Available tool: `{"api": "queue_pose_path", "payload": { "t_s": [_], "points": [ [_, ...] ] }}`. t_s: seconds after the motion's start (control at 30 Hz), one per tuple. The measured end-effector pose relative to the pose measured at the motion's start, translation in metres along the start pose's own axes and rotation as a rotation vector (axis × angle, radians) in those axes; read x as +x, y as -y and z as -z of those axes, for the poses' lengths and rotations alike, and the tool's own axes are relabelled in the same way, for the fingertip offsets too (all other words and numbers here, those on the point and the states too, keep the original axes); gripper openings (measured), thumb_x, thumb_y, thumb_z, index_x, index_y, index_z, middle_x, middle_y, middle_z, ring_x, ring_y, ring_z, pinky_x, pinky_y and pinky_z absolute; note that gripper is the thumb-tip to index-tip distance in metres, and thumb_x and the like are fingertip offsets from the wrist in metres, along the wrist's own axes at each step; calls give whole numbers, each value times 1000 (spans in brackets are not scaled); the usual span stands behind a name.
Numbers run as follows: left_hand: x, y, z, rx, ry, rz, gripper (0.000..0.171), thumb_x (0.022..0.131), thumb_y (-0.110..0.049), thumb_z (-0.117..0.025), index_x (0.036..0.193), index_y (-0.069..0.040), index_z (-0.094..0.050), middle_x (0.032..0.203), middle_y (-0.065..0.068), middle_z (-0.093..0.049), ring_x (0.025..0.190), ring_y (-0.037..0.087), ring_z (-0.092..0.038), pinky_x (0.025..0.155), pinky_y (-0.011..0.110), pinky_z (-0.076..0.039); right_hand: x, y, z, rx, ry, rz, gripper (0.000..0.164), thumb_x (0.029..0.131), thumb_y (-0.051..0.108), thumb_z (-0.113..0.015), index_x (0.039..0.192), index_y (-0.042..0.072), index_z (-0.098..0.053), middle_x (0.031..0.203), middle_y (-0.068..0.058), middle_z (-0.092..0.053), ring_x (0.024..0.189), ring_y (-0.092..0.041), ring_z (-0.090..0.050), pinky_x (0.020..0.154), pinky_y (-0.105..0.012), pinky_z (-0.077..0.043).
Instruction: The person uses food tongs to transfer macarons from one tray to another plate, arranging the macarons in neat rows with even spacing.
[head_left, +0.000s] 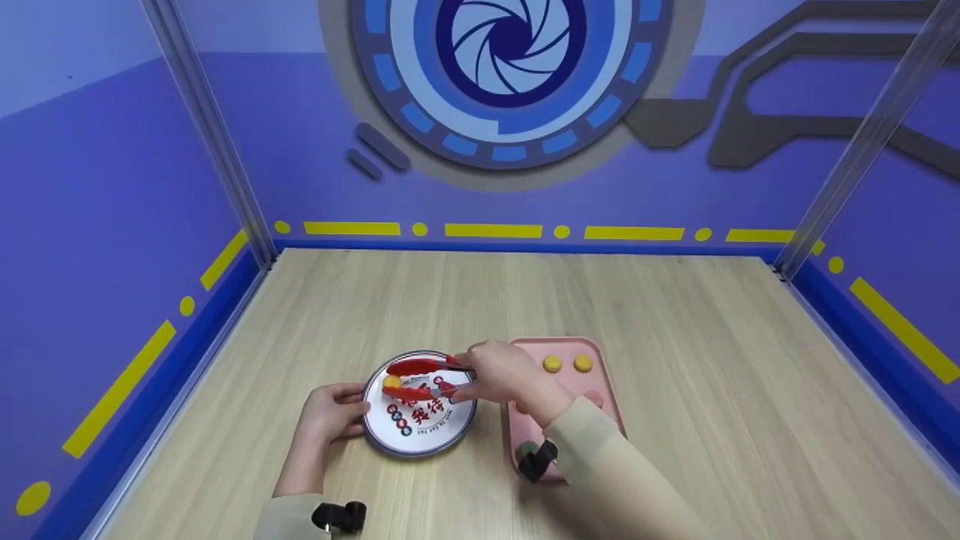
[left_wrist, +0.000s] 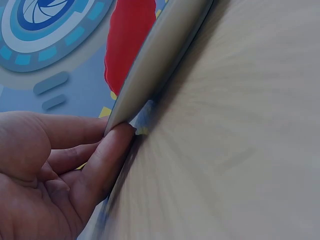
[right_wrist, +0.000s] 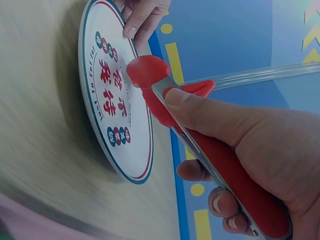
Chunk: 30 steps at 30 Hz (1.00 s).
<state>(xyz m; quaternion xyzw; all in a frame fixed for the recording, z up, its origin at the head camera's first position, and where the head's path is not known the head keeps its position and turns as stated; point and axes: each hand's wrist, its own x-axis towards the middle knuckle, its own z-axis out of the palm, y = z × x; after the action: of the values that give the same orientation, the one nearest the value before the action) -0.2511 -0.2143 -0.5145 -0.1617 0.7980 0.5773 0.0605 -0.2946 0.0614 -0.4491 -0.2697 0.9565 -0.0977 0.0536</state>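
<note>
My left hand [head_left: 328,412] pinches the left rim of a round white plate [head_left: 386,431] with dark rim lines and red lettering. The left wrist view shows thumb and fingers on either side of the plate's edge [left_wrist: 150,65]. My right hand [head_left: 501,370] holds tongs [right_wrist: 215,165] with red heads and red-and-metal handles, reaching over the plate from the right. Between the tong heads in the head view is a small yellow macaron-like piece [head_left: 391,382], above or on the plate's left part; whether it touches the plate I cannot tell.
To the right, partly under my right forearm, lies a pink tray [head_left: 514,439]. On it are two yellow round pieces, one yellow piece [head_left: 553,363] beside the other, plus a pinkish piece [head_left: 592,397] and a green piece [head_left: 527,450]. Blue-purple walls [head_left: 300,150] enclose the wooden table [head_left: 712,375].
</note>
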Motion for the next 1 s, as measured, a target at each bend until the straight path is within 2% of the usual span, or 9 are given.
{"api": "queue_pose_path", "payload": {
  "t_s": [0.23,0.47,0.7,0.9,1.0],
  "points": [
    [0,1,0,-11,8,-5,42,94,4,-65,136,9,-60,126,29,-67,79,11,-69,62,29,-64,3,1,-6,1,22,-14,64,82,52,-83,136,20,-68,121,-2,-75,102,-17,-68,94,-37,-61],
    [0,2,0,-21,2,-8,43,94,4,-65,136,9,-59,126,30,-67,78,12,-70,63,30,-65,4,0,-7,13,22,-18,66,83,52,-82,138,18,-67,124,-4,-74,109,-21,-69,97,-39,-61],
    [0,2,1,-12,5,-11,44,93,4,-66,136,9,-59,127,30,-66,78,12,-70,64,30,-65,5,0,-9,46,36,-62,69,82,52,-83,140,20,-65,129,-4,-72,113,-21,-68,100,-40,-59],
    [0,1,0,-12,10,-7,43,94,3,-65,137,9,-58,128,30,-66,81,13,-70,63,30,-65,2,-3,-8,89,35,-96,73,80,55,-84,142,23,-64,129,-4,-72,103,-16,-66,92,-36,-63],
    [0,1,-1,-1,-6,4,43,95,2,-66,137,6,-60,127,28,-67,83,14,-70,63,29,-65,-1,-5,-6,85,26,-69,73,80,55,-84,142,22,-64,125,-4,-73,97,-16,-64,85,-33,-62]
  ]
}}
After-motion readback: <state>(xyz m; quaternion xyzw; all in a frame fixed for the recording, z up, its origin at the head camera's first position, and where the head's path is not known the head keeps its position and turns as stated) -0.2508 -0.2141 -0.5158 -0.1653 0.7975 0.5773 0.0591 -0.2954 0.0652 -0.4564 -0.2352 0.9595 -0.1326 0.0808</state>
